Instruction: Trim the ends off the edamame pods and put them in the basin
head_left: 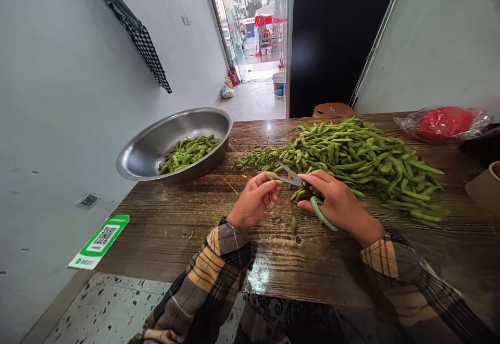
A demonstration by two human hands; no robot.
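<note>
Between the fingertips of my left hand (257, 199) is a green soybean pod (273, 176), mostly covered by the fingers. My right hand (336, 198) grips a pair of scissors (289, 176) with pale green handles, blades parted and pointing left at the pod. One blade lies right at the pod; I cannot tell whether it touches. Behind the right hand spreads a large heap of green pods (351, 148). Small trimmed bits (258, 157) lie at the heap's left end. A steel basin (136, 148) with more pods (189, 152) inside stands to the left. One loose pod (294, 224) lies below the scissors.
A wooden table (167, 229) carries everything, with a green QR-code card (102, 237) on its left edge. At the right are a red item in clear plastic (445, 122) and a cup-like container (484, 190). A brown stool (333, 109) stands behind the table.
</note>
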